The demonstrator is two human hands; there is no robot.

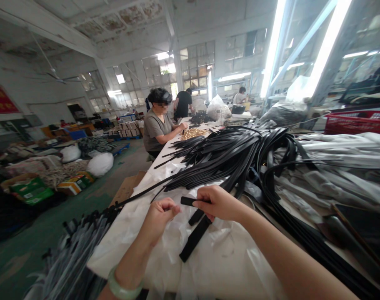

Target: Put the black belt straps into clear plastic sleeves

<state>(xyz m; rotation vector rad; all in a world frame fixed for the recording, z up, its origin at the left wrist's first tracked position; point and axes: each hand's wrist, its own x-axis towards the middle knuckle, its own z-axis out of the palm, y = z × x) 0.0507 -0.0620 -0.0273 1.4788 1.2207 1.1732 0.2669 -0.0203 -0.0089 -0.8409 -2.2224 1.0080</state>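
My right hand (216,202) pinches a black strap (188,201), its short end sticking out to the left past my thumb. Just left of that end, my left hand (161,214) is closed with the fingertips together; what they hold, if anything, is too small to make out. Below my right hand another black strap (194,239) lies slanted on clear plastic film (230,246) over the pale table (115,246). Beyond both hands spreads a large heap of black straps (221,154), some looping to the right.
Across the table a seated person in a grey shirt works beside gold-coloured pieces (194,133). Plastic-wrapped strips (343,146) and a red basket (355,122) are at right. Bundled wrapped straps (74,250) hang at the left edge. A cardboard box (127,189) stands beside the table.
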